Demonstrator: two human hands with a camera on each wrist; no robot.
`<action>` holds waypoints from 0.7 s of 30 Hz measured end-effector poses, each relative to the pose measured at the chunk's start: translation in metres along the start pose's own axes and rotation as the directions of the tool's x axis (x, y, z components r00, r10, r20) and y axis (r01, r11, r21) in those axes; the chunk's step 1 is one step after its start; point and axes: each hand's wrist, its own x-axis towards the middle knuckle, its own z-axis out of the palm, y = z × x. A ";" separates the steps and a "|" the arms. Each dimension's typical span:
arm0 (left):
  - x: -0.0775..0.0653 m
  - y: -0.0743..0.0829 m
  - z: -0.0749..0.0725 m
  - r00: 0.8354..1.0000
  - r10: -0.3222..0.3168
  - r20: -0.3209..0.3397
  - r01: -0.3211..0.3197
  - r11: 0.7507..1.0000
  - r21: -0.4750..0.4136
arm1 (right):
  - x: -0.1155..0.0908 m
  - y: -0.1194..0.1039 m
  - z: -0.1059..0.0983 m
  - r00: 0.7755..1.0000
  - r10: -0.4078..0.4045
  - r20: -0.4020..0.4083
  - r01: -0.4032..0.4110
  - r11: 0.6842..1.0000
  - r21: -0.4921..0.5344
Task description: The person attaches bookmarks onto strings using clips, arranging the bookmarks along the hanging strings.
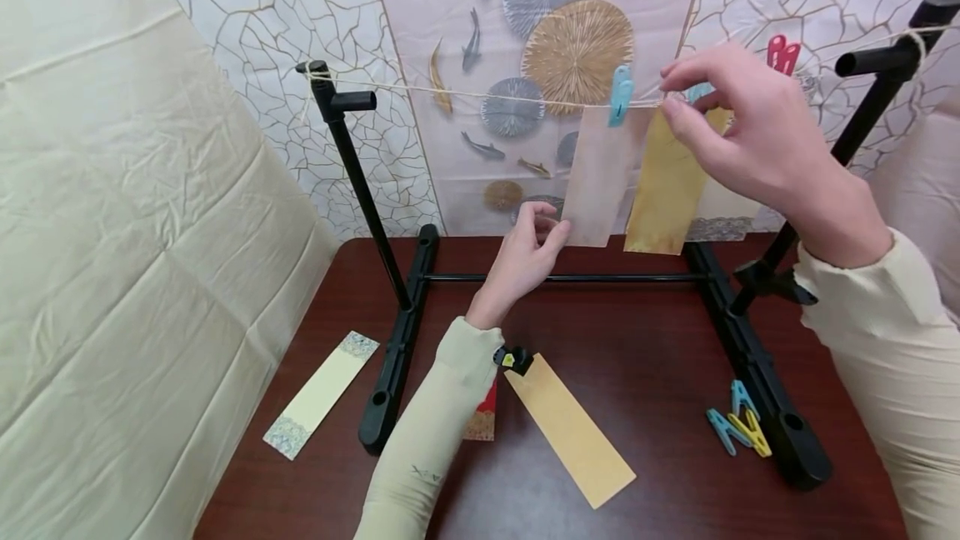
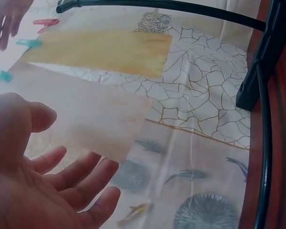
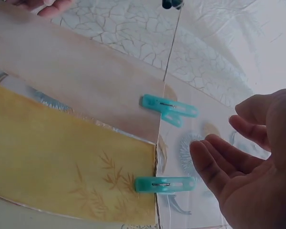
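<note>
A pale pink paper strip (image 1: 596,182) hangs from the string (image 1: 465,93), clipped by a blue clothespin (image 1: 621,96). Beside it hangs a yellow strip (image 1: 663,190), and a teal clothespin (image 3: 164,184) grips its top edge. My left hand (image 1: 517,261) is at the pink strip's lower left edge, its fingers loosely bent and holding nothing. Up near the string, my right hand (image 1: 757,123) hovers by the clothespins with fingers and thumb apart and empty. Partly behind that hand are a red clothespin (image 1: 782,55) and a white strip with a grey patterned end (image 1: 723,215).
A black stand (image 1: 566,278) carries the string between two posts. On the brown table lie a cream strip with patterned ends (image 1: 322,394), a tan strip (image 1: 573,432), a red strip (image 1: 483,419) partly under my left sleeve, and blue and yellow clothespins (image 1: 738,423).
</note>
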 end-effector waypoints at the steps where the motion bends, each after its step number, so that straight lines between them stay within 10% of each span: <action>1: -0.002 -0.002 0.000 1.000 -0.007 -0.004 0.007 1.000 -0.004 | -0.003 0.000 0.000 1.000 -0.006 -0.005 0.006 1.000 0.002; 21: -0.039 -0.029 0.000 0.997 -0.070 -0.028 0.067 0.993 -0.093 | -0.077 0.019 0.008 0.986 0.165 0.005 -0.164 0.976 0.141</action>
